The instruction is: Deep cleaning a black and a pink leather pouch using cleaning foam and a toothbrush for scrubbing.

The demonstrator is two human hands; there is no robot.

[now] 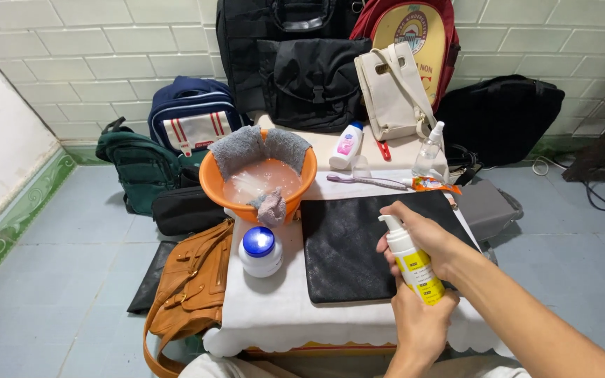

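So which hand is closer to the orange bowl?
Neither clearly. Both hands grip the yellow pump bottle right of the orange bowl. The right hand wraps its upper part, looking slightly nearer; the left hand holds its base, nearer the person.

A yellow-and-white pump bottle (413, 262) stands at five o'clock, beside a flat black leather pouch (358, 245) on the white-clothed desk (281, 308). An orange basin (259, 183) of pinkish water sits at eleven o'clock, grey cloths (257, 147) over its rim.
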